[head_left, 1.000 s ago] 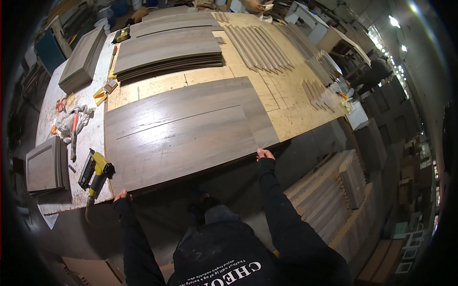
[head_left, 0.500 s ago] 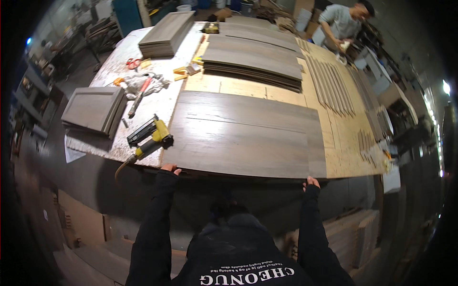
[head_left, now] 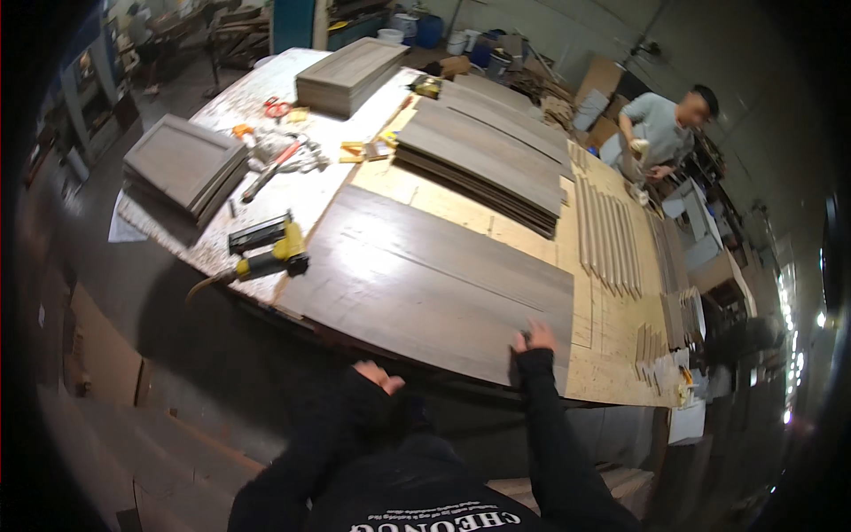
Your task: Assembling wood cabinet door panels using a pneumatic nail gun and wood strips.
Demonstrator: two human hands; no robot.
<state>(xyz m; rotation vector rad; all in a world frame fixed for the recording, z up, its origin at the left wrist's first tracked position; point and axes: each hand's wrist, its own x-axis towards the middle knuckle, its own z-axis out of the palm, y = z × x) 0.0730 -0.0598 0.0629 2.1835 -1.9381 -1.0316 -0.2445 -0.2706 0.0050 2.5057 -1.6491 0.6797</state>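
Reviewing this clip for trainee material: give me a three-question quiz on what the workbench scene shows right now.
1. True or false: the right hand rests on the near edge of the large dark panel.
2. Which tool lies just left of that panel? A) yellow nail gun B) hand saw C) paint roller
3. Fill in: the left hand is ___ the panel, touching nothing.

Key
1. True.
2. A, the yellow nail gun.
3. Off; it is below the panel's edge.

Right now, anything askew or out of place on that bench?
The large dark wood panel overhangs the workbench's near edge, with the right hand on its corner. The yellow nail gun lies close to the bench edge, hose trailing off. Nothing looks spilled or damaged.
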